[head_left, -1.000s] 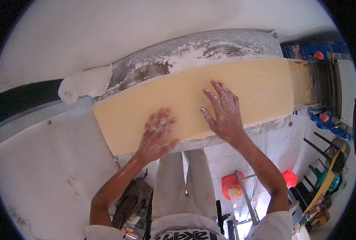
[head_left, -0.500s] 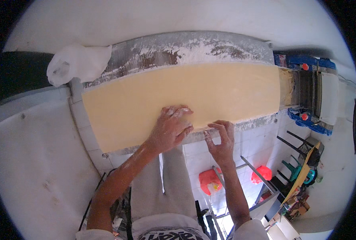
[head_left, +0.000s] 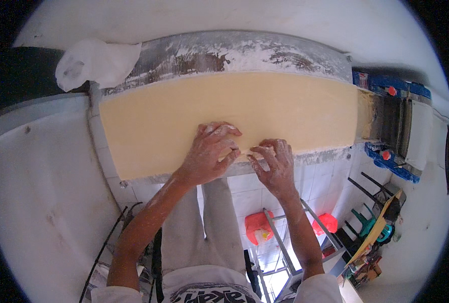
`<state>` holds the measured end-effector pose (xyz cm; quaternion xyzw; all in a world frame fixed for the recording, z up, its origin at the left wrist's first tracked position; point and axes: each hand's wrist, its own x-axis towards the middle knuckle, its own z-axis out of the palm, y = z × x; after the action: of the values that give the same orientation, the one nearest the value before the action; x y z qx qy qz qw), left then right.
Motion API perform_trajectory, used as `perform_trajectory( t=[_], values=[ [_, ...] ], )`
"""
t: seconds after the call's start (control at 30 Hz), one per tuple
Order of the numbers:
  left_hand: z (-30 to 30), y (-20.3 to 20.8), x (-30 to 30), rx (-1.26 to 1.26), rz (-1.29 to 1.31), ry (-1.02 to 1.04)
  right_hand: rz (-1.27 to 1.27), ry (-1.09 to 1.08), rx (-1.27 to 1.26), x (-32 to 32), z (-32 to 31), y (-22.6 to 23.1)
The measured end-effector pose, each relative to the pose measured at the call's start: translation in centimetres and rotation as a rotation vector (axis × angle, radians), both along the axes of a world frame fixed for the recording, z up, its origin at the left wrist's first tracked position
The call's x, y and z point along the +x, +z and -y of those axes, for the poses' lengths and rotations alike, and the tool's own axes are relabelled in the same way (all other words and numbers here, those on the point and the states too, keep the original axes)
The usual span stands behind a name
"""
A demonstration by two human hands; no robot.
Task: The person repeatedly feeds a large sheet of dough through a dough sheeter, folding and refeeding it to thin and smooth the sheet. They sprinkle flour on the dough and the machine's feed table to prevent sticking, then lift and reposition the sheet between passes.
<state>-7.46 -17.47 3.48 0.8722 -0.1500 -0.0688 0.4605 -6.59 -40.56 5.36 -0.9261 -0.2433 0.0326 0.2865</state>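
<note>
Below a white wall [head_left: 209,20], a long grey counter [head_left: 255,48] is seen, its far band smeared with flour; beyond its near edge, a tiled floor [head_left: 244,194] is shown. Most of the counter's width is covered by a flat, pale yellow dough sheet [head_left: 184,106]. At the left end, the sheet's edge is brought about level with the end of the counter; along the near side, a thin floury strip of counter is left showing, more plainly toward the right. The sheet's right edge is faced by a machine [head_left: 396,129] with blue side parts and red knobs. The far left corner is partly covered by a white plastic bag [head_left: 96,63].

Both floury hands are placed at the middle of the near edge, just beside each other. The left hand [head_left: 212,151] is held over the sheet, its fingers curled and its thumb brought close to the forefinger. The right hand [head_left: 275,164] is set at the edge, its fingers bent toward the thumb. Whether dough is pinched by either hand cannot be told. Broad stretches of sheet are left uncovered to both sides and toward the far edge, well apart from the bag and machine.
</note>
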Motion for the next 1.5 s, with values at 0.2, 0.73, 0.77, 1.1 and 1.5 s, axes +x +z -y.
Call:
perform_trajectory(
  t=[0.2,0.73,0.77,1.1,1.5],
  values=[
    [0.3,0.3,-0.3,0.061,-0.023,0.014,0.003,0.142,0.007,1.7,0.6,-0.1],
    [2.9,0.9,-1.2,0.280,0.180,0.059,-0.004,0.214,0.149,2.7,1.5,0.7],
    [2.5,0.9,-1.8,0.301,0.163,0.068,-0.020,0.214,0.151,2.6,1.6,0.7],
    [-0.6,2.6,-4.2,0.356,0.041,-0.137,-0.087,0.222,0.113,1.8,3.7,0.0],
    [-1.0,-0.6,0.9,0.765,0.003,0.192,0.180,-0.291,-0.262,10.8,2.4,-5.2]
  ],
)
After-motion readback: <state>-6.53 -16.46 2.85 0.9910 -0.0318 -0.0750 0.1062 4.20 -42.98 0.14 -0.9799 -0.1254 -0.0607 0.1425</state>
